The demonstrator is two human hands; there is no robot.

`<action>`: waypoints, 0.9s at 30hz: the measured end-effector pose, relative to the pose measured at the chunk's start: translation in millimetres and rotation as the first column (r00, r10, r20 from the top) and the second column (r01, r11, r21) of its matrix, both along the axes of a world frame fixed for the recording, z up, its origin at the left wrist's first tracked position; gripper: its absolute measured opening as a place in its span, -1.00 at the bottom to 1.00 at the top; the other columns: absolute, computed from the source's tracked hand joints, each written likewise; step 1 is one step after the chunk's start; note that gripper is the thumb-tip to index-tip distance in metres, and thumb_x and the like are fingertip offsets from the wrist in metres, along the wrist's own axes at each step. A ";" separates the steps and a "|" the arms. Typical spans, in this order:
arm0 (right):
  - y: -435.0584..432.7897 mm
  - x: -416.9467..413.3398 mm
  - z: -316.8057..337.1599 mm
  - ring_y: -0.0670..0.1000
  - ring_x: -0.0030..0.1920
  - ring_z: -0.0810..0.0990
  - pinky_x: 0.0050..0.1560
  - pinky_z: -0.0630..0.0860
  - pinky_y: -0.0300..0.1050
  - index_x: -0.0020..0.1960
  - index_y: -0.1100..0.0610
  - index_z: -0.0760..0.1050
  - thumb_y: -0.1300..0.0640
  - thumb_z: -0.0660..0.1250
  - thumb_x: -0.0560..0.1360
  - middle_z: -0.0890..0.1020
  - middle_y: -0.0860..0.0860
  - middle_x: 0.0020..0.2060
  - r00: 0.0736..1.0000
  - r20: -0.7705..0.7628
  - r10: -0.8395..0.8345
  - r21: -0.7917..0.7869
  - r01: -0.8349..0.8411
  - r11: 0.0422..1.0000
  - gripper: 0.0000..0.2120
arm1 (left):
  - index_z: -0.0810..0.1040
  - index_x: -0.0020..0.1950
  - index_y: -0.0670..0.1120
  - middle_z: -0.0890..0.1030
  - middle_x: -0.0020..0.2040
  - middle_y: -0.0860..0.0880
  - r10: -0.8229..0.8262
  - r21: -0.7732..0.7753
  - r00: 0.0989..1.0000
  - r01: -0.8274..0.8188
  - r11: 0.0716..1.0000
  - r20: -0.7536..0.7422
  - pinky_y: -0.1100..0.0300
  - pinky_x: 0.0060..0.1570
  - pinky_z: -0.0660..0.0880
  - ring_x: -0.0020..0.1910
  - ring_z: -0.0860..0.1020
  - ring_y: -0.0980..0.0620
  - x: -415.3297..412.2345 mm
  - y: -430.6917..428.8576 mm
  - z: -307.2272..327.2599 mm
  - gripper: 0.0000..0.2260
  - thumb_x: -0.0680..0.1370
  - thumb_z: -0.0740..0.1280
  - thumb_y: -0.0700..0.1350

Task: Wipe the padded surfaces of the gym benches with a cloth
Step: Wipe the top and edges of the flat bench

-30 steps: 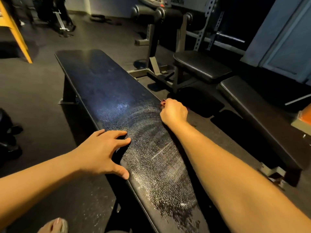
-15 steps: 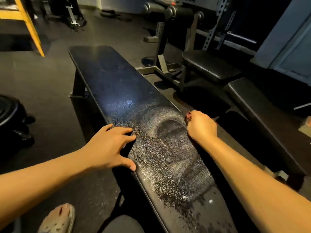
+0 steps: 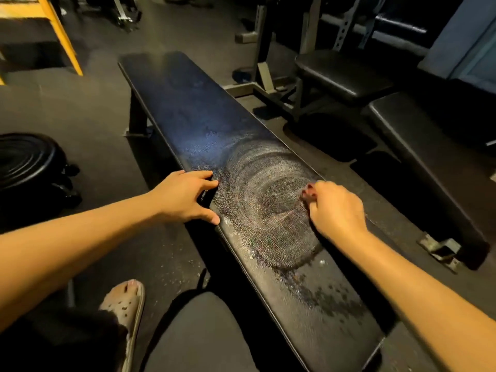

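A long black padded bench [image 3: 188, 103] runs from near me to the far left. Its middle carries a wet, swirled wipe mark [image 3: 263, 200]. My right hand [image 3: 335, 210] sits at the right edge of that mark, with its fingers curled down onto the pad. Only a small dark reddish bit of the cloth [image 3: 308, 193] shows at the fingertips; the rest is hidden under the hand. My left hand [image 3: 185, 197] rests on the pad's left edge with its fingers spread, thumb on the rim.
A second black bench [image 3: 418, 146] lies to the right, with a square seat pad [image 3: 341, 73] and a steel rack behind it. A black round object [image 3: 24, 162] sits on the floor at left, and a yellow frame [image 3: 61, 36] at far left. My sandalled foot [image 3: 126, 299] is below.
My right hand has slid back toward me along the pad's right side, and the swirled wet patch has spread. My left hand has stayed on the left edge.
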State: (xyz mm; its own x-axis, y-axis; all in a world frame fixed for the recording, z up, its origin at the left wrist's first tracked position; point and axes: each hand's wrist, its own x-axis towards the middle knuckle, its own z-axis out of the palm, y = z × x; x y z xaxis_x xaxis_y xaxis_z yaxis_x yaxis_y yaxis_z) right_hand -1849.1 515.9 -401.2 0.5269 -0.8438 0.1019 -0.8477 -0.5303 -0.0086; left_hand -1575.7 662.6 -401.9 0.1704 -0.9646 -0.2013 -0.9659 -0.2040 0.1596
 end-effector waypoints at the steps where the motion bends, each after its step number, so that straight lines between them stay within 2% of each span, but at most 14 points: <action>1: -8.8 13.6 -3.2 0.23 0.09 0.62 -0.03 0.50 0.07 0.12 0.13 0.45 0.16 0.26 0.55 0.64 0.13 0.07 0.999 0.035 -0.042 0.001 0.042 0.999 -0.84 | 0.25 0.63 0.01 0.13 0.67 0.00 0.009 0.009 1.000 -0.009 1.000 -0.003 0.00 0.56 0.13 0.62 0.18 -0.03 -2.6 0.0 1.8 0.02 0.30 0.36 0.50; 4: 9.5 66.9 -14.5 0.23 -0.01 0.62 -0.14 0.45 0.06 0.23 0.16 0.35 0.30 0.25 0.51 0.64 0.14 0.01 0.991 0.136 0.002 0.069 -0.012 0.998 -0.70 | 0.22 0.64 -0.01 0.10 0.67 0.01 0.028 0.039 0.999 -0.027 0.999 -0.032 0.07 0.54 0.15 0.63 0.14 -0.02 -7.9 1.6 6.6 -0.05 0.38 0.45 0.37; 6: 55.5 81.3 -15.6 0.20 -0.04 0.63 -0.18 0.44 0.02 0.24 0.12 0.34 0.31 0.27 0.50 0.65 0.10 0.00 0.976 0.134 0.172 0.076 -0.183 0.980 -0.67 | 0.19 0.65 0.00 0.08 0.68 0.01 0.038 0.049 0.999 -0.037 0.998 -0.030 0.07 0.55 0.12 0.64 0.12 -0.02 -10.8 3.0 9.2 -0.06 0.40 0.45 0.35; 9: 119.9 38.7 -7.4 0.18 0.06 0.60 -0.17 0.35 0.01 0.19 0.05 0.34 0.24 0.28 0.50 0.61 0.04 0.04 0.908 0.067 0.413 0.121 -0.418 0.900 -0.70 | 0.19 0.65 0.01 0.07 0.68 0.02 0.077 0.074 0.996 -0.074 0.995 -0.044 0.06 0.56 0.11 0.64 0.11 -0.02 -10.8 3.9 11.4 -0.06 0.40 0.46 0.35; 11: 124.0 -11.7 -0.7 0.17 0.09 0.58 -0.10 0.42 0.04 0.16 0.01 0.37 0.21 0.29 0.47 0.61 0.00 0.05 0.928 0.061 0.368 0.179 -0.373 0.911 -0.70 | 0.19 0.65 0.00 0.06 0.68 0.01 0.077 0.081 0.995 -0.073 0.994 -0.055 0.07 0.56 0.13 0.64 0.12 -0.03 -9.7 4.3 12.5 -0.05 0.40 0.48 0.33; 13: 90.9 -51.2 -1.0 0.17 0.09 0.61 -0.12 0.42 0.02 0.11 -0.03 0.39 0.21 0.28 0.47 0.64 -0.01 0.05 0.988 0.026 0.155 0.169 -0.157 0.973 -0.74 | 0.19 0.66 -0.01 0.06 0.68 0.00 0.070 0.094 0.995 -0.063 0.994 -0.074 0.07 0.56 0.13 0.64 0.12 -0.03 -10.0 3.5 15.0 -0.05 0.40 0.50 0.32; 15: 39.6 -74.3 0.0 0.21 0.04 0.62 -0.19 0.33 0.00 0.09 0.01 0.34 0.21 0.25 0.52 0.64 0.05 0.03 0.998 0.007 -0.070 0.097 0.069 0.993 -0.80 | 0.19 0.65 -0.01 0.05 0.68 -0.01 0.089 0.120 0.992 -0.079 0.990 -0.084 0.07 0.56 0.14 0.64 0.12 -0.04 -14.3 2.7 17.2 0.02 0.34 0.48 0.40; 18: 0.6 -60.4 -7.4 0.23 0.01 0.63 -0.19 0.36 0.00 0.21 0.10 0.38 0.21 0.26 0.55 0.66 0.12 0.02 0.971 0.088 -0.221 0.018 0.220 0.975 -0.75 | 0.19 0.66 -0.01 0.05 0.68 -0.03 0.108 0.127 0.993 -0.101 0.987 -0.042 0.08 0.55 0.15 0.64 0.11 -0.04 -18.3 1.3 15.9 0.18 0.10 0.15 0.52; 20: 20.7 -31.5 -11.7 0.21 0.04 0.63 -0.12 0.44 0.02 0.22 0.09 0.41 0.22 0.27 0.52 0.66 0.10 0.04 0.968 0.152 -0.197 0.032 0.194 0.980 -0.73 | 0.19 0.66 -0.01 0.06 0.68 -0.02 0.095 0.101 0.995 -0.092 0.991 -0.032 0.07 0.56 0.14 0.65 0.10 -0.03 -17.5 2.8 11.3 0.19 0.08 0.08 0.52; 22: 71.6 -11.9 -12.7 0.15 0.03 0.62 -0.05 0.49 0.01 0.18 0.05 0.45 0.26 0.25 0.50 0.66 0.04 0.01 0.977 0.205 -0.051 0.094 0.032 0.995 -0.72 | 0.17 0.66 0.01 0.06 0.68 -0.01 0.086 0.081 0.996 -0.085 0.993 -0.007 0.07 0.55 0.15 0.64 0.10 -0.02 -18.6 6.9 8.9 0.17 0.11 0.05 0.53; 24: 131.3 -23.4 -9.2 0.12 -0.05 0.63 -0.11 0.50 -0.01 0.08 0.00 0.48 0.24 0.25 0.46 0.66 -0.03 -0.08 0.966 0.204 0.160 0.126 -0.188 0.974 -0.75 | 0.13 0.67 -0.01 0.04 0.69 -0.04 0.061 0.084 0.997 -0.064 0.994 0.040 0.07 0.55 0.15 0.65 0.09 -0.04 -19.0 7.9 10.6 0.17 0.13 -0.01 0.54; 25: 151.1 -41.4 -9.1 0.11 -0.11 0.64 -0.18 0.51 -0.02 0.03 -0.02 0.49 0.19 0.26 0.41 0.65 -0.06 -0.15 0.956 0.205 0.210 0.117 -0.237 0.964 -0.78 | 0.11 0.68 -0.02 0.03 0.69 -0.05 0.047 0.095 0.997 -0.052 0.994 0.058 0.06 0.55 0.14 0.65 0.08 -0.05 -19.7 8.2 11.5 0.19 0.13 -0.03 0.55; 26: 157.4 -63.2 -9.0 0.11 -0.15 0.65 -0.23 0.51 -0.04 -0.01 -0.04 0.50 0.14 0.28 0.36 0.65 -0.08 -0.18 0.958 0.204 0.203 0.095 -0.226 0.969 -0.78 | 0.10 0.68 -0.03 0.03 0.69 -0.07 0.036 0.105 0.997 -0.043 0.994 0.068 0.06 0.56 0.13 0.65 0.07 -0.06 -20.8 8.2 12.6 0.21 0.12 -0.04 0.58; 27: 150.3 -84.4 -9.0 0.10 -0.13 0.65 -0.23 0.52 -0.04 -0.01 -0.05 0.51 0.14 0.31 0.34 0.66 -0.09 -0.17 0.975 0.180 0.128 0.082 -0.144 0.986 -0.76 | 0.10 0.68 -0.05 0.06 0.68 -0.08 0.028 0.115 0.997 -0.037 0.993 0.075 0.04 0.56 0.14 0.65 0.09 -0.07 -21.5 7.3 12.8 0.25 0.10 -0.04 0.62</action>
State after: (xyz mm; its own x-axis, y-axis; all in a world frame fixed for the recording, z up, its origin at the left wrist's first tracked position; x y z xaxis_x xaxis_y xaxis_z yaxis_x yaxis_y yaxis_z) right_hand -1933.5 666.2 -410.2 0.6188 -0.7755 0.1252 -0.7488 -0.6305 -0.2042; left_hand -1597.2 669.9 -389.1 0.2196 -0.9292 -0.2974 -0.9667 -0.2483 0.0619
